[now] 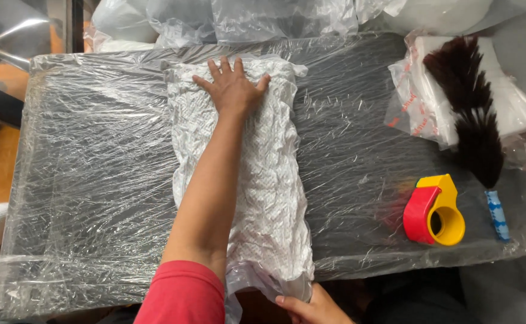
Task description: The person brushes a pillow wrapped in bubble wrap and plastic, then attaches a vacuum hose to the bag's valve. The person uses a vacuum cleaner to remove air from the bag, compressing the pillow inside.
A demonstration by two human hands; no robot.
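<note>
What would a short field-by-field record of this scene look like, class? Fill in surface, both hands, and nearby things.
Surface: dark table covered in clear plastic film
Left hand: flat, fingers spread, pressing the far end of a bagged white patterned cloth
Right hand: gripping the near end of the bag at the table edge
To the right: red and yellow tape dispenser, dark feather duster lying on a packet of plastic bags
Sleeve: red

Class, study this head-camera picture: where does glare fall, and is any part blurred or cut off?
Head view: glare streaks the plastic wrap over the dark table; the bagged cloth and left hand are sharp; the right hand is cut by the bottom edge; the duster shows slight softness.
</note>
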